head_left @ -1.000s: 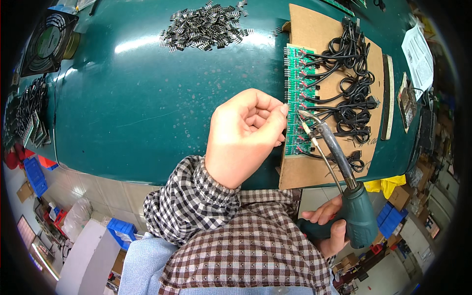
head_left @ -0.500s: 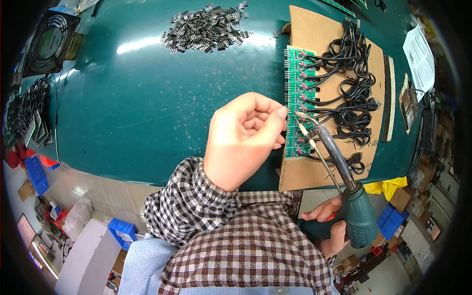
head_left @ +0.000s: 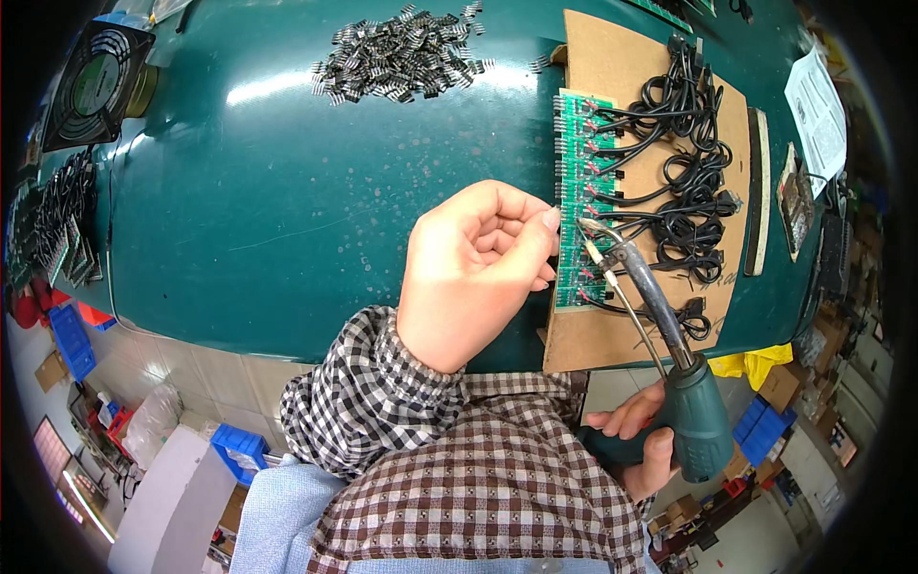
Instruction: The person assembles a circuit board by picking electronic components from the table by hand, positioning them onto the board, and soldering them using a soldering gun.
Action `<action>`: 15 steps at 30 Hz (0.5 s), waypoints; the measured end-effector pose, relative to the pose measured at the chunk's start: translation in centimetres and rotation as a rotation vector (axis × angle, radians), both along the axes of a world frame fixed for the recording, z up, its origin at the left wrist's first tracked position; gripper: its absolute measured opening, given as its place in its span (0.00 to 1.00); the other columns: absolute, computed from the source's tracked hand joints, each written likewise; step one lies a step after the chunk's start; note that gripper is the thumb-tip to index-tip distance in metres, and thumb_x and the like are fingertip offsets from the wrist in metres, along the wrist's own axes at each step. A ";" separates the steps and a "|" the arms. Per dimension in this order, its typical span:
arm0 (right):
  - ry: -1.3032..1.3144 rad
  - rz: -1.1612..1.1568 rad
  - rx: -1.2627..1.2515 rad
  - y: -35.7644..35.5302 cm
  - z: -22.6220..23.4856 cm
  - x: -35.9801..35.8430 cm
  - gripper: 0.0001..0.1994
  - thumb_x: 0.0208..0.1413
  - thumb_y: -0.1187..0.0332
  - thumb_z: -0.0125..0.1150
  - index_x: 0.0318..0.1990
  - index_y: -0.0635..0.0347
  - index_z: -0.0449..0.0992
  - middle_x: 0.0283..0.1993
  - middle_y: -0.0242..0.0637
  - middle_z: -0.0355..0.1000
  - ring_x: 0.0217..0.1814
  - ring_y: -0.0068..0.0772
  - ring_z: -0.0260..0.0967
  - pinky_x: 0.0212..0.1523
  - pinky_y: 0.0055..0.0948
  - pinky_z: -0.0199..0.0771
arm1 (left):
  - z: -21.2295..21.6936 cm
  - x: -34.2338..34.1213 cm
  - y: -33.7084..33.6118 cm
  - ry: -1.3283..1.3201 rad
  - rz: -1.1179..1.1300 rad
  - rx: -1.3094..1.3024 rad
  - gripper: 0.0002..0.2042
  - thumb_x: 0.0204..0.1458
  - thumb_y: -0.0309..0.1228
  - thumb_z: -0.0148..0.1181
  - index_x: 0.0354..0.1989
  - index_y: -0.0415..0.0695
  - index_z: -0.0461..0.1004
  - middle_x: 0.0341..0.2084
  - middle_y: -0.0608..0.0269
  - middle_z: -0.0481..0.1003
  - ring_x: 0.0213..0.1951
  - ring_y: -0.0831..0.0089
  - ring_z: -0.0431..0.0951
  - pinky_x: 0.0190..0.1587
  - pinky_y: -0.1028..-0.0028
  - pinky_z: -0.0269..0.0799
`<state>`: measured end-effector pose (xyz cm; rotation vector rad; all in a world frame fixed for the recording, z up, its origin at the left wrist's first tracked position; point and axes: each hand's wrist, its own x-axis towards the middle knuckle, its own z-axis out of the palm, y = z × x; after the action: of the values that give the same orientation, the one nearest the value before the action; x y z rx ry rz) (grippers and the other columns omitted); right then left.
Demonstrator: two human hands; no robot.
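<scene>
Soldering step: right hand [head_left: 639, 442] grip clamped on soldering gun [head_left: 669, 373], tip on green board strip [head_left: 577, 201]. Left hand [head_left: 478, 268] grip pinched together beside it, feeding something too small to tell. Next joint likely calls for steady tip placement.

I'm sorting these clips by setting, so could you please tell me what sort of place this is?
Most likely an electronics assembly bench: a soldering gun in the right hand, green circuit boards with black cables on cardboard, and a pile of small components.

Electronics workshop, soldering iron [head_left: 660, 344], circuit boards [head_left: 576, 201]
</scene>
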<state>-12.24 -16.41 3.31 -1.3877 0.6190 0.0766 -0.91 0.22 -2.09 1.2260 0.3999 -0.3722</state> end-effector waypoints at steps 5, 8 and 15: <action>-0.045 0.042 0.013 -0.2 -0.1 0.3 0.23 0.44 0.54 0.58 0.31 0.69 0.62 0.22 0.38 0.60 0.25 0.32 0.63 0.33 0.41 0.75 | 0.2 0.1 0.2 0.004 0.004 0.014 0.07 0.50 0.26 0.52 0.31 0.34 0.69 0.23 0.60 0.73 0.21 0.81 0.72 0.24 0.84 0.69; -0.085 0.011 0.018 -0.5 0.0 0.3 0.23 0.45 0.53 0.57 0.31 0.69 0.61 0.22 0.38 0.59 0.24 0.32 0.63 0.31 0.40 0.76 | 0.5 -0.1 0.5 0.014 0.023 0.002 0.06 0.49 0.25 0.52 0.32 0.34 0.69 0.24 0.59 0.73 0.22 0.80 0.72 0.25 0.84 0.70; -0.274 -0.010 0.157 -1.3 -0.7 1.8 0.25 0.49 0.57 0.53 0.43 0.72 0.57 0.23 0.39 0.60 0.26 0.32 0.64 0.31 0.39 0.76 | 0.8 2.1 4.7 -0.470 0.087 1.024 0.06 0.44 0.20 0.54 0.32 0.36 0.69 0.30 0.61 0.70 0.27 0.79 0.70 0.28 0.80 0.68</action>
<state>-10.41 -17.73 2.58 -1.2159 0.3834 -0.0710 1.22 4.92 -1.28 2.2180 0.2222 0.2560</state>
